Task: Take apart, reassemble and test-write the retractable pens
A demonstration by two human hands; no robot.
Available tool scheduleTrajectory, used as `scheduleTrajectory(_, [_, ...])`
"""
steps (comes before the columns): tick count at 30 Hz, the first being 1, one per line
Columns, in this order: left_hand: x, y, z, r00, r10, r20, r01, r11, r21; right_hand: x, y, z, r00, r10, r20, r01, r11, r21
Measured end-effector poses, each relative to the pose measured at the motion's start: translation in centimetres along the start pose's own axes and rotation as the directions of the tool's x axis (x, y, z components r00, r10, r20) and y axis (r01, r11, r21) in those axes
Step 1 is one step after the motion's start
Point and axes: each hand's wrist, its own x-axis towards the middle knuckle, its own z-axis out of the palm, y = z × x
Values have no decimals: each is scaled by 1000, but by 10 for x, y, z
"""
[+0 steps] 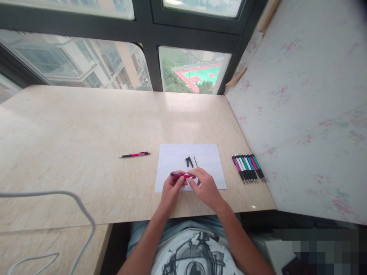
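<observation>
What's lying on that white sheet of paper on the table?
Two small black pen parts and a thin rod lie on the sheet. The left hand and right hand hold a pink pen above its near edge, hiding whatever lies beneath.

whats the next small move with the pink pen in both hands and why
Probably move the right hand to the black parts on the paper: it and the left hand hold the pink pen, and those parts lie loose just beyond it.

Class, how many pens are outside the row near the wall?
2. One pink pen lies on the table, left of the paper; a second pen is held between left hand and right hand above the paper. Loose dark parts aren't counted.
</observation>
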Motion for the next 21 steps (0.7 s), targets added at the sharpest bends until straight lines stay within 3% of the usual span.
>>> scheduleTrajectory(10, [-1,2,0,1000,13,1,-13,992,124,-7,5,11,997,33,72,-38,997,68])
scheduleTrajectory(17, [-1,4,3,996,6,91,-27,973,230,-11,2,1,995,23,97,-16,997,-71])
scheduleTrajectory(21, [-1,4,5,1000,3,17,-6,987,158,-12,7,-4,998,37,57,-35,999,-28])
